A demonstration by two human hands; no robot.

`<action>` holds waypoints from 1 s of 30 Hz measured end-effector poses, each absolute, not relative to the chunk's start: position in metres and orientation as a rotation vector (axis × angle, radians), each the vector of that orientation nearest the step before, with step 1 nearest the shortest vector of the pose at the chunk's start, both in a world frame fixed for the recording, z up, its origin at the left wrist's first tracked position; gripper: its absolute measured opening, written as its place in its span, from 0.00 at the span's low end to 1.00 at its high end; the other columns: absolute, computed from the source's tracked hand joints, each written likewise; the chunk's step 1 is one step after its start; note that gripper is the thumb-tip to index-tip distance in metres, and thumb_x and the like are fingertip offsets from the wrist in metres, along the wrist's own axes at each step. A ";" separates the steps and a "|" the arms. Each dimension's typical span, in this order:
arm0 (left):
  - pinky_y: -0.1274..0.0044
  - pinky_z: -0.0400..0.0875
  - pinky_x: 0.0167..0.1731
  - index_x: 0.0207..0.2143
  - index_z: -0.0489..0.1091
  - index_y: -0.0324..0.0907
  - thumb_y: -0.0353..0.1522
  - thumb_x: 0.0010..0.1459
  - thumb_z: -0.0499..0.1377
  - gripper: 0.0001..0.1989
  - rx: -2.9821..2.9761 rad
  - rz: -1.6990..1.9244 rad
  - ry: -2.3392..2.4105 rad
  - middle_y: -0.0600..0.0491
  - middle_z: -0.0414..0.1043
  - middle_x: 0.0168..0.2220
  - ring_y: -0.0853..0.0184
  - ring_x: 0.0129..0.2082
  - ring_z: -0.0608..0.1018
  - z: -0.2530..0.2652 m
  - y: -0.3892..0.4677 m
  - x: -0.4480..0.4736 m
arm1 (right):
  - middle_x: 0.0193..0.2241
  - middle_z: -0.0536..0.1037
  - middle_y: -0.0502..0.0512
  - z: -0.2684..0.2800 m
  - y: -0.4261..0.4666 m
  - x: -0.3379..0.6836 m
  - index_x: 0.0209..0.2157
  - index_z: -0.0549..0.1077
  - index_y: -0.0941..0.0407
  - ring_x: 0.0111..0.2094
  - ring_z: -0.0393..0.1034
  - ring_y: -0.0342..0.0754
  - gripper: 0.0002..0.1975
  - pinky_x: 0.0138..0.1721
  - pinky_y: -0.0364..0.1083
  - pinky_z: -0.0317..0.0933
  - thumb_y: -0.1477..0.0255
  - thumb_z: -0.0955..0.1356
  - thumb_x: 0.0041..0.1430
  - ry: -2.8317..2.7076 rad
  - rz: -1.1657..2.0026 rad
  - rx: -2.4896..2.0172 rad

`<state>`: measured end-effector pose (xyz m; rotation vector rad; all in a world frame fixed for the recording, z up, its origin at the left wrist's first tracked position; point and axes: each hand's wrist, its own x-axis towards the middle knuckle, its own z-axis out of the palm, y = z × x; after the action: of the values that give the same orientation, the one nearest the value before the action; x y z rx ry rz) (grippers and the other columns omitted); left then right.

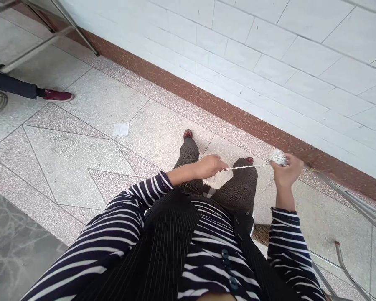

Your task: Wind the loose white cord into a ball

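My right hand (287, 169) is closed around a ball of white string (278, 157), low in front of the wall. From the ball a length of twisted white string (246, 167) runs leftward, taut and nearly level, above my knees. Its other end is pinched in the fingers of my left hand (210, 165). The fingertips of the left hand hide that end of the string. Both hands are apart from each other, with the stretched string between them.
A tiled white wall (253, 50) with a reddish-brown baseboard (163, 81) rises ahead. Metal frame legs (347, 263) stand at lower right, and a metal rack (37, 46) at upper left. Another person's shoe (59, 95) and a white paper (121, 129) are on the floor to the left.
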<state>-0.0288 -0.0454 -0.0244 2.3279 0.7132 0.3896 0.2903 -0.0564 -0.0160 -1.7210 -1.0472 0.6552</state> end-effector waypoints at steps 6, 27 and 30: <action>0.72 0.67 0.53 0.44 0.76 0.44 0.28 0.69 0.47 0.17 2.310 0.642 0.885 0.53 0.79 0.36 0.66 0.41 0.78 0.006 0.005 -0.024 | 0.42 0.74 0.55 -0.030 -0.109 0.222 0.36 0.79 0.54 0.45 0.69 0.56 0.21 0.51 0.57 0.65 0.75 0.75 0.33 -1.457 1.123 -1.696; 0.71 0.62 0.55 0.34 0.77 0.45 0.31 0.66 0.57 0.10 2.534 0.318 0.685 0.53 0.81 0.32 0.67 0.34 0.79 -0.042 -0.023 -0.002 | 0.34 0.78 0.53 -0.043 -0.117 0.204 0.33 0.79 0.54 0.36 0.71 0.52 0.22 0.40 0.51 0.68 0.74 0.77 0.28 -1.287 1.375 -1.642; 0.74 0.65 0.49 0.38 0.78 0.43 0.33 0.68 0.55 0.12 2.419 0.318 0.796 0.52 0.81 0.33 0.66 0.35 0.80 -0.052 -0.017 -0.001 | 0.35 0.80 0.54 -0.029 -0.131 0.209 0.39 0.78 0.53 0.36 0.74 0.53 0.25 0.38 0.51 0.70 0.68 0.78 0.32 -1.214 1.497 -1.491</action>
<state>-0.0009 -0.0175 -0.0515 2.4195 0.7962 0.3183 0.2095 -0.1310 -0.0294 -1.4909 -1.2143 1.4975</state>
